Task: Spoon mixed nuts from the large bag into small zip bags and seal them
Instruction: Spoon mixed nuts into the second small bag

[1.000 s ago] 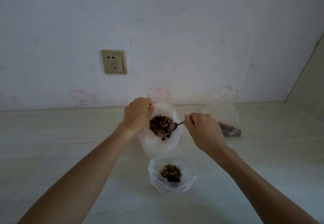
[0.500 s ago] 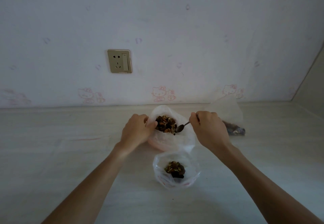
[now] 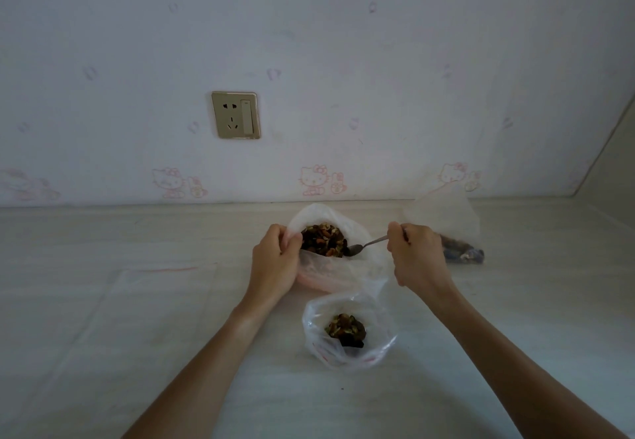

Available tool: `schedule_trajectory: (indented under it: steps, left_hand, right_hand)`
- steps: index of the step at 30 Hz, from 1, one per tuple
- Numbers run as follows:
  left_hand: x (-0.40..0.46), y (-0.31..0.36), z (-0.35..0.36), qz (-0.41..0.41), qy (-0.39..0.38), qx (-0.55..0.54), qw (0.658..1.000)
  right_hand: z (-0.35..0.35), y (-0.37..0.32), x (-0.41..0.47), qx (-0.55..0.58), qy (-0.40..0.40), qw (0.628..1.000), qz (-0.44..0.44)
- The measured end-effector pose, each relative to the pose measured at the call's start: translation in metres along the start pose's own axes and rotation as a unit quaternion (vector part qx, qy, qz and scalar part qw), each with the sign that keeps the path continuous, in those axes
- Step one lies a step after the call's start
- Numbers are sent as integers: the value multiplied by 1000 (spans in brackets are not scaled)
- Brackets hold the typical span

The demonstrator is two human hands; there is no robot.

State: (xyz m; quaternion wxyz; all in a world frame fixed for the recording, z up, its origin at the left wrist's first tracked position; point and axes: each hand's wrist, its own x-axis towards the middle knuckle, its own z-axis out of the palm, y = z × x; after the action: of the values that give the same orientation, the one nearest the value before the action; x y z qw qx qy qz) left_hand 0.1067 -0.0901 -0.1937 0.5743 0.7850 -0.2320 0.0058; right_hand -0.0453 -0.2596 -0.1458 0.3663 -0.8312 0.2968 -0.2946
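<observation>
On the pale counter (image 3: 103,301), the left hand (image 3: 275,263) pinches the large bag (image 3: 340,267) open while the right hand (image 3: 417,256), fingers curled round the spoon (image 3: 364,246), scoops nuts; the small zip bag (image 3: 347,330) looks part-filled and unsealed.

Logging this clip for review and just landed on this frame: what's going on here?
A person is portioning mixed nuts on a pale countertop. The left hand grips the rim of the large bag to hold it open, while the right hand holds a spoon with its bowl at the nuts. Nearer the camera, a small zip bag stands open, partly filled. Another bag lies behind the right hand.
</observation>
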Motion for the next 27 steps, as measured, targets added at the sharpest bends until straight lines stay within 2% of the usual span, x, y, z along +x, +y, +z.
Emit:
schedule_trajectory:
  steps: [9, 14, 19, 27]
  left_hand:
    - [-5, 3, 2, 37, -3, -36, 999]
    - [-6, 3, 0, 33, -17, -70, 997]
    - [-5, 1, -2, 32, -31, -78, 996]
    - [-5, -2, -1, 39, -69, -21, 997]
  right_hand:
    - [5, 1, -1, 63, -30, 997, 33]
    - [13, -3, 2, 156, -64, 978, 118]
    - [9, 6, 4, 190, -93, 965, 156]
    - [18, 10, 3, 194, -118, 958, 173]
